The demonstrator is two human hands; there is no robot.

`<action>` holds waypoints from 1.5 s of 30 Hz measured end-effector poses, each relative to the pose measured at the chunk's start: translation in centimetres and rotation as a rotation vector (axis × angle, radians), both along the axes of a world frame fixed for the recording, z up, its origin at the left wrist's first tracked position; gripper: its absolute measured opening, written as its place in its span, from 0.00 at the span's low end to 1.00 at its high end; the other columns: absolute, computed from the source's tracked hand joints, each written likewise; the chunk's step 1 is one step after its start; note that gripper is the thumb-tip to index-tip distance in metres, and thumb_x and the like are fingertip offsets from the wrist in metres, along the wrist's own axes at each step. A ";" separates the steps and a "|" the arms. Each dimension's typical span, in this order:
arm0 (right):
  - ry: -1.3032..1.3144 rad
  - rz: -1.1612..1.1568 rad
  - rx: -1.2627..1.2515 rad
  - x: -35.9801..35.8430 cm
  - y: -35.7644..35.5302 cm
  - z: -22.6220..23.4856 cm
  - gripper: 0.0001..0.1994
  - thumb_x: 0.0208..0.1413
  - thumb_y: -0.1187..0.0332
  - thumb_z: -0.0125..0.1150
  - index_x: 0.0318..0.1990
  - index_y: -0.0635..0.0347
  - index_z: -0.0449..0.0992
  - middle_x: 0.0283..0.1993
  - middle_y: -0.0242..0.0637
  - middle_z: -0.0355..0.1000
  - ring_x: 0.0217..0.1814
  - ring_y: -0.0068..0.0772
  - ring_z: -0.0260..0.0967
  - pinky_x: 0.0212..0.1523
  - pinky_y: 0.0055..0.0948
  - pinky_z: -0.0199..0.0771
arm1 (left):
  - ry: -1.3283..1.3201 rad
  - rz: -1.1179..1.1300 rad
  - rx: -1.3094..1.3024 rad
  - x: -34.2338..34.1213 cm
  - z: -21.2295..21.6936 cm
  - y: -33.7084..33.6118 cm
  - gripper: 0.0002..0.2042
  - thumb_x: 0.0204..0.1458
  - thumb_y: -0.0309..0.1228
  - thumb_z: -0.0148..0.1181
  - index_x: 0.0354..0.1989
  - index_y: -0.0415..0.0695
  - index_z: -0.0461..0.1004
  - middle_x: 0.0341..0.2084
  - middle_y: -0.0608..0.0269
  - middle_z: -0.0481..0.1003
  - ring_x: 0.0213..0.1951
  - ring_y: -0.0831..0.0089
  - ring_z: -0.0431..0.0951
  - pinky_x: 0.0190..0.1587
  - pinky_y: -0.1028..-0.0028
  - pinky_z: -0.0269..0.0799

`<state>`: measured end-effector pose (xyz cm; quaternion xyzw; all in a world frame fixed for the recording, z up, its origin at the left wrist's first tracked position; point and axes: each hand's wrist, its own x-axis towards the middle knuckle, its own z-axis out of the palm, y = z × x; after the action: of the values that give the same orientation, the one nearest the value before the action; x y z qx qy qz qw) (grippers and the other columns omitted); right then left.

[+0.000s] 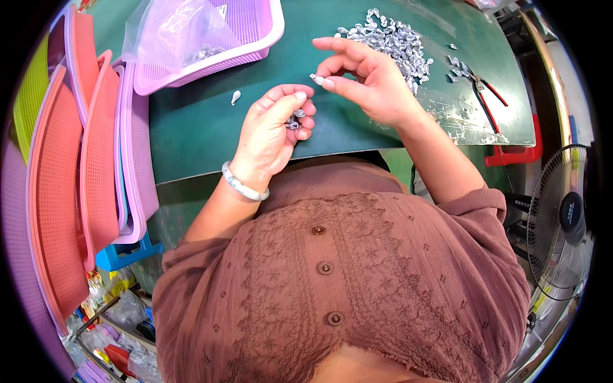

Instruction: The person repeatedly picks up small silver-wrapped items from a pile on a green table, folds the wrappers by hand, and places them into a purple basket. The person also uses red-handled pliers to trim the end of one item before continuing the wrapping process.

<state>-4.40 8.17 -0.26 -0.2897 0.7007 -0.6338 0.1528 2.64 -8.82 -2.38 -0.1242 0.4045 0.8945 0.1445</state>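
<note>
My left hand (276, 131) is curled over the green table (198, 127) and holds several small silver metal pieces (295, 120) in its fingers. My right hand (365, 78) is raised just to the right of it and pinches one small silver piece (317, 79) between thumb and forefinger. A heap of the same silver pieces (393, 39) lies on the table behind my right hand. One loose piece (235, 97) lies to the left of my left hand. A pale bangle (244, 185) sits on my left wrist.
A lilac mesh basket (255, 32) with a clear plastic bag (175, 29) stands at the back left. Stacked pink, orange and purple baskets (96, 159) lean at the left. Red-handled pliers (488, 92) lie at the right. A fan (565, 220) stands at the far right.
</note>
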 end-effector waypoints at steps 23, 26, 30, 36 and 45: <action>-0.202 -0.059 -0.260 2.3 -0.4 -2.4 0.22 0.49 0.78 0.56 0.53 0.64 0.62 0.36 0.34 0.70 0.39 0.20 0.67 0.43 0.21 0.67 | 0.045 -0.003 -0.146 0.4 0.3 0.6 0.03 0.51 0.28 0.55 0.29 0.43 0.70 0.20 0.68 0.69 0.20 0.83 0.67 0.20 0.85 0.60; -0.197 -0.068 -0.250 2.4 -0.4 -2.3 0.22 0.49 0.78 0.56 0.53 0.64 0.62 0.36 0.34 0.70 0.40 0.20 0.67 0.44 0.21 0.67 | 0.041 -0.003 -0.147 0.3 0.3 0.6 0.03 0.51 0.29 0.55 0.28 0.43 0.70 0.20 0.68 0.69 0.20 0.83 0.67 0.20 0.85 0.60; -0.187 -0.077 -0.237 2.5 -0.4 -2.3 0.22 0.49 0.78 0.56 0.53 0.63 0.62 0.36 0.33 0.70 0.40 0.20 0.67 0.44 0.20 0.67 | 0.040 -0.004 -0.150 0.3 0.3 0.6 0.04 0.51 0.29 0.55 0.28 0.43 0.70 0.20 0.69 0.69 0.20 0.83 0.67 0.19 0.85 0.60; -0.176 -0.078 -0.232 2.5 -0.4 -2.4 0.21 0.49 0.77 0.57 0.53 0.63 0.62 0.36 0.33 0.70 0.39 0.19 0.66 0.44 0.20 0.67 | 0.041 -0.009 -0.149 0.4 0.3 0.6 0.04 0.51 0.29 0.55 0.28 0.44 0.70 0.19 0.69 0.69 0.20 0.83 0.66 0.19 0.85 0.60; -0.163 -0.104 -0.235 2.8 -0.5 -2.3 0.21 0.49 0.76 0.58 0.52 0.63 0.63 0.34 0.31 0.70 0.38 0.18 0.66 0.42 0.19 0.66 | 0.039 -0.013 -0.149 0.4 0.3 0.7 0.04 0.51 0.30 0.54 0.27 0.44 0.70 0.19 0.69 0.69 0.19 0.83 0.66 0.19 0.85 0.58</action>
<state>-1.64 7.68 -2.52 -0.2162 0.6211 -0.7400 0.1413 3.00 -8.17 -2.06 -0.1143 0.4733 0.8633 0.1327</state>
